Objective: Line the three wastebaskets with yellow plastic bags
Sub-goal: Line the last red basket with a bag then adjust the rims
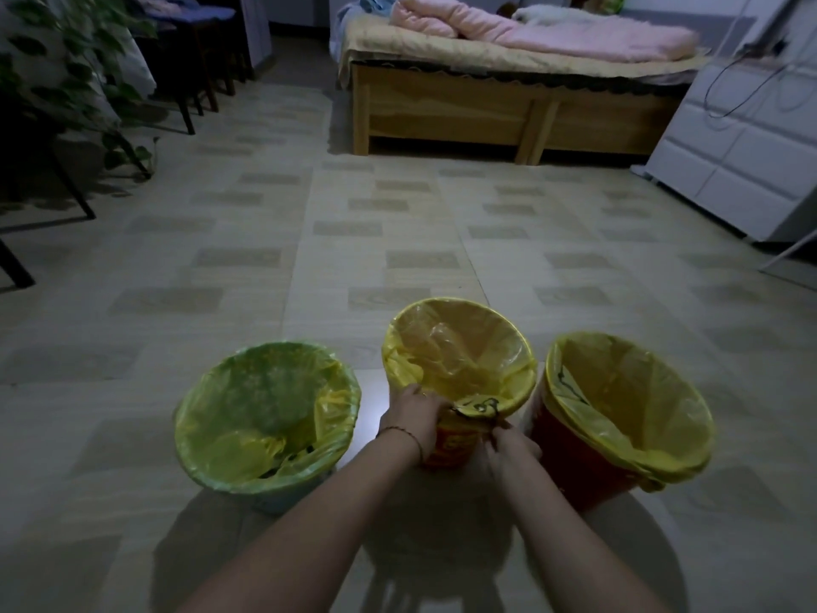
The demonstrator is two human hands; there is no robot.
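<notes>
Three wastebaskets stand in a row on the floor, each with a yellow plastic bag folded over its rim. The left basket (269,493) looks pale blue, and its bag (265,413) appears greenish. The middle basket (451,444) is orange-red, with its bag (460,347) spread open. The right basket (570,453) is red, and its bag (628,404) hangs over the rim. My left hand (415,413) grips the near rim of the middle bag. My right hand (508,444) pinches the bag's edge just below the rim.
A wooden bed (508,108) with pink bedding stands at the back. A white cabinet (742,161) with cables is at the right. A leafy plant (66,73) and dark chairs (194,64) fill the left. Tiled floor (353,241) stretches between.
</notes>
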